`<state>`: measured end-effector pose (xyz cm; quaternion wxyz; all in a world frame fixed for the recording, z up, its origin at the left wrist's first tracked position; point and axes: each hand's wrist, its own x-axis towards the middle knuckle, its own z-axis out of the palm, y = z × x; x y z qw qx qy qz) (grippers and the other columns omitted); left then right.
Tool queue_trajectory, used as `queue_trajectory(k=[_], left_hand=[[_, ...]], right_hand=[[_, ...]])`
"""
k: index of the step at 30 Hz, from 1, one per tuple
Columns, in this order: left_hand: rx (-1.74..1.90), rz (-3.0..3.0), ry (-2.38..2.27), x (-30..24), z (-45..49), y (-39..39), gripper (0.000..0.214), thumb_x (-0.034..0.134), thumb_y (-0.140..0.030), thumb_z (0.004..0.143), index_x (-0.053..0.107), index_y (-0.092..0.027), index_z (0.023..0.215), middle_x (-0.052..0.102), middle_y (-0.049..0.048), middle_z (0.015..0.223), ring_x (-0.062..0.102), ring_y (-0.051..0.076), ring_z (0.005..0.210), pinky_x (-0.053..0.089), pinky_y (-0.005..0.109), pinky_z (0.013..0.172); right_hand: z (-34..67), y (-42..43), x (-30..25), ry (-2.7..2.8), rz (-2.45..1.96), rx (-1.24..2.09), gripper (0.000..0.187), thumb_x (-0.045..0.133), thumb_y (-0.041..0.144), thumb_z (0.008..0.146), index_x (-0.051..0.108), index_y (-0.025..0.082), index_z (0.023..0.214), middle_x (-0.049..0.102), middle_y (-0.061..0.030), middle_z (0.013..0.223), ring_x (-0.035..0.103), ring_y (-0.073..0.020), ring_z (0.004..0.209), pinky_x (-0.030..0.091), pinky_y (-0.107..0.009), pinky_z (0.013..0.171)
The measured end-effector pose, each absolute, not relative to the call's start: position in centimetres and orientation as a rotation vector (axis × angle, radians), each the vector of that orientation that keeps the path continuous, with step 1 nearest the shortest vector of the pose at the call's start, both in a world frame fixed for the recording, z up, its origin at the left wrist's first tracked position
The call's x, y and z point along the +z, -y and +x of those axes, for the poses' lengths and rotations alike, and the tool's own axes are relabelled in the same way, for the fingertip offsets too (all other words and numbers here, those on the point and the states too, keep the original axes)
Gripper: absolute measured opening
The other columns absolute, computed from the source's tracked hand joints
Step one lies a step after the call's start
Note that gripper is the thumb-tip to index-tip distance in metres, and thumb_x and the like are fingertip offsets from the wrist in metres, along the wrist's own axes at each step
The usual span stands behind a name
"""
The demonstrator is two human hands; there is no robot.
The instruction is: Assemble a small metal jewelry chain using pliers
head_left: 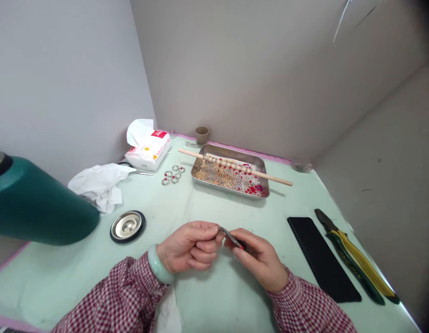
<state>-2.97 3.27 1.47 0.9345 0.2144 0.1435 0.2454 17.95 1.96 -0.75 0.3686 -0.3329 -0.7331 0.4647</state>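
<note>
My left hand (pixel 191 251) is curled into a pinch at the middle of the pale green table, its fingertips closed on something too small to make out. My right hand (pixel 258 256) holds small pliers (pixel 231 238) whose metal jaws point left and meet the left fingertips. A jade-coloured bangle sits on my left wrist. Both sleeves are red and white check. Beyond the hands stands a metal tray (pixel 263 163) filled with gold, red and clear beads, with a wooden dowel (pixel 273 178) carrying pale beads lying across it.
Several small beaded rings (pixel 173 174) lie left of the tray. A tissue pack (pixel 149 149), crumpled tissue (pixel 98 182), round metal lid (pixel 127 226) and dark green flask (pixel 34 203) are at left. A black case (pixel 321 259) and yellow-green pliers (pixel 353 256) lie at right. A small cup (pixel 202 134) stands at the back.
</note>
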Motion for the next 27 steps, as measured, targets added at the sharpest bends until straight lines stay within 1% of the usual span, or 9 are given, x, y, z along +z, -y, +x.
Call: queue_trajectory(k=[5, 12, 18, 23, 27], left_hand=[[0.518, 0.451, -0.31, 1.48, -2.96, -3.21, 0.021, 0.042, -0.023, 0.091, 0.051, -0.012, 0.075, 0.02, -0.0091, 0.05, 0.01, 0.003, 0.039, 0.015, 0.013, 0.034], [0.52, 0.476, -0.359, 1.4, -2.85, -3.26, 0.021, 0.045, -0.024, 0.09, 0.053, -0.012, 0.075, 0.022, -0.0094, 0.049, 0.01, 0.003, 0.038, 0.014, 0.014, 0.033], [0.525, 0.492, -0.373, 1.37, -2.84, -3.24, 0.02, 0.046, -0.025, 0.09, 0.054, -0.012, 0.076, 0.023, -0.0094, 0.048, 0.01, 0.003, 0.038, 0.015, 0.014, 0.033], [0.535, 0.493, -0.371, 1.24, -2.81, -3.21, 0.02, 0.047, -0.027, 0.09, 0.054, -0.012, 0.078, 0.024, -0.0095, 0.047, 0.01, 0.003, 0.037, 0.015, 0.014, 0.032], [0.525, 0.514, -0.389, 1.27, -2.73, -3.17, 0.02, 0.047, -0.028, 0.089, 0.053, -0.012, 0.077, 0.025, -0.0096, 0.047, 0.01, 0.003, 0.038, 0.015, 0.014, 0.032]], right_hand=[[17.94, -2.05, -0.85, 1.881, -0.863, 1.191, 0.027, 0.05, 0.014, 0.086, 0.058, 0.023, 0.11, 0.063, -0.0048, 0.095, 0.059, -0.0164, 0.087, 0.048, -0.033, 0.079], [18.09, -1.95, -0.79, 1.951, -0.857, 1.027, 0.027, 0.05, 0.015, 0.085, 0.057, 0.02, 0.11, 0.064, -0.0063, 0.092, 0.06, -0.0173, 0.084, 0.049, -0.034, 0.076], [17.82, -1.85, -0.57, 1.963, -0.872, 0.982, 0.025, 0.05, 0.015, 0.085, 0.058, 0.02, 0.108, 0.063, -0.0063, 0.091, 0.058, -0.0178, 0.083, 0.049, -0.035, 0.075], [17.74, -1.75, -0.44, 1.966, -0.87, 0.971, 0.025, 0.049, 0.013, 0.085, 0.057, 0.02, 0.107, 0.064, -0.0057, 0.09, 0.058, -0.0172, 0.082, 0.049, -0.034, 0.074], [17.68, -1.68, -0.46, 1.979, -0.877, 0.87, 0.025, 0.05, 0.012, 0.084, 0.057, 0.02, 0.106, 0.062, -0.0056, 0.088, 0.057, -0.0167, 0.079, 0.048, -0.032, 0.071]])
